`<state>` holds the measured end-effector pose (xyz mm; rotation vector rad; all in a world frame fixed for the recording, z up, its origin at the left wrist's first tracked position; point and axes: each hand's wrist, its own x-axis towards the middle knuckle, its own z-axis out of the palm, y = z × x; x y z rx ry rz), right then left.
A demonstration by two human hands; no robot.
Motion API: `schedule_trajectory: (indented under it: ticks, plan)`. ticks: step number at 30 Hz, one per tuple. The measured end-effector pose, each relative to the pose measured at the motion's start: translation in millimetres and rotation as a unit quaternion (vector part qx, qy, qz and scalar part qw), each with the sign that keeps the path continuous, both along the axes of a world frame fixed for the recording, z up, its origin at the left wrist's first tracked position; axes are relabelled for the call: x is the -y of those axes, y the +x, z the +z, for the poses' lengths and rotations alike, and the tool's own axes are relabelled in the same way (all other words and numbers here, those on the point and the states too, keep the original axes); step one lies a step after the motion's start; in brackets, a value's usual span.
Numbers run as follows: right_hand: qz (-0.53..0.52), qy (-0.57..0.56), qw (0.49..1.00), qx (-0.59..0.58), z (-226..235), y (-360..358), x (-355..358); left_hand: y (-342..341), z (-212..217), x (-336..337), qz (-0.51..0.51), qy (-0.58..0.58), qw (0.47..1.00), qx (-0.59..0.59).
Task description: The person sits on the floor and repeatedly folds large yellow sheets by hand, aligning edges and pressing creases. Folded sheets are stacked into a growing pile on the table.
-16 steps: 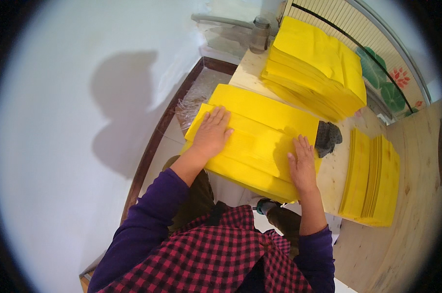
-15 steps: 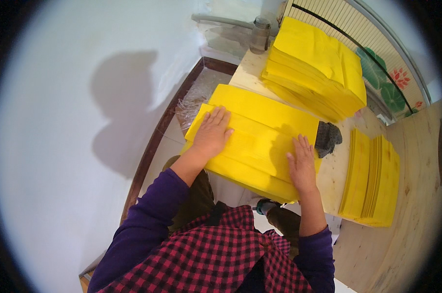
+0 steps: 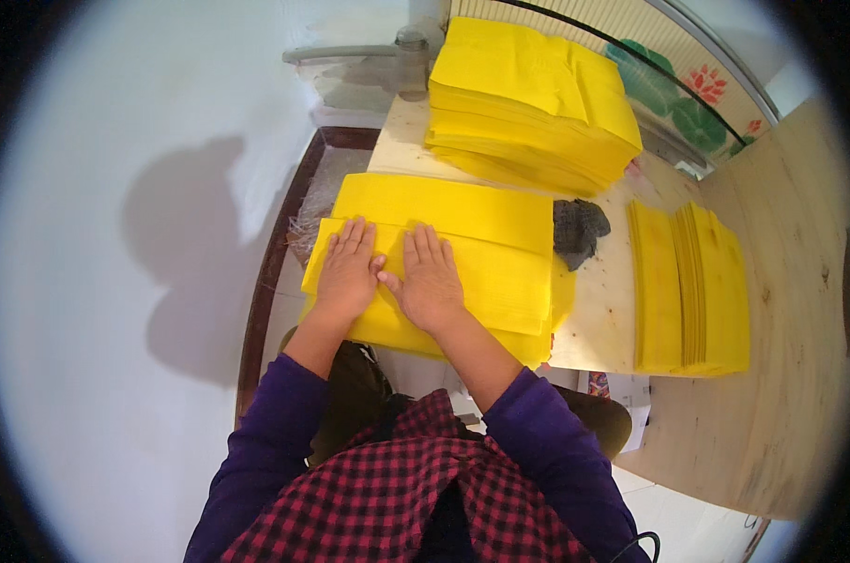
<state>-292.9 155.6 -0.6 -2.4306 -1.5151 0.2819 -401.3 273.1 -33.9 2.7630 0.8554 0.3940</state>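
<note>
Pressing flat, open, gripping nothing, left hand point(image 3: 346, 274) and right hand point(image 3: 431, 279) side by side on folded yellow sheet point(image 3: 481, 253), apparently smoothing its crease against the table point(image 3: 603, 310).

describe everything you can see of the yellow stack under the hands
The yellow stack is a pile of bright yellow paper-like sheets lying flat at the near edge of the pale wooden table. Its top layers look folded, with long creases running across. The left hand and right hand press flat, palms down, side by side on its left part. A dark crumpled cloth sits at its far right corner.
</note>
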Motion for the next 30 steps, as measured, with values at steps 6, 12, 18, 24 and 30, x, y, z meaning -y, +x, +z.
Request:
schedule_trajectory:
  ticks: [6,12,18,24,30]
  plan:
    - [-0.058,-0.006,0.998,0.023,-11,30,36,0,1,0,0.003,-0.003,1.000,-0.022]
    - [-0.158,-0.054,0.984,0.068,-10,72,93,1,-1,-1,0.001,-0.016,1.000,-0.019]
    - [-0.162,-0.060,0.982,0.069,-12,73,96,11,19,6,0.012,-0.017,0.999,-0.048]
    - [-0.151,-0.073,0.982,0.087,-11,73,96,83,35,74,-0.093,-0.084,0.991,-0.040]
    - [-0.144,-0.066,0.982,0.104,-17,75,99,75,17,65,-0.027,-0.041,0.996,-0.073]
